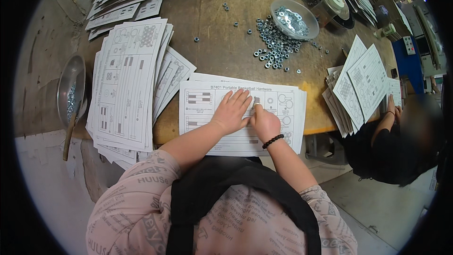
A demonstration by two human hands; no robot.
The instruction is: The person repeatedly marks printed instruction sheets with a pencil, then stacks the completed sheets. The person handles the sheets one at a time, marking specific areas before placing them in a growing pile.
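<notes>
A white printed sheet (198,101) with line drawings of hardware lies in front of me at the table's near edge, on top of others like it. My left hand (232,110) rests on its middle, palm down with the fingers stretched out. Beside it, my right hand (265,122) is closed, with a black bead bracelet at the wrist. Its thumb and forefinger come together over a small drawing near the sheet's upper middle. Whatever may be between those fingers is too small or hidden to name.
A tall stack of printed sheets (118,80) stands at left, near a metal bowl (63,82) with a wooden handle (70,134). Loose nuts (276,49) lie beyond, beside a bowl of washers (311,21). At right, a co-worker (394,146) sits by more sheets (373,82).
</notes>
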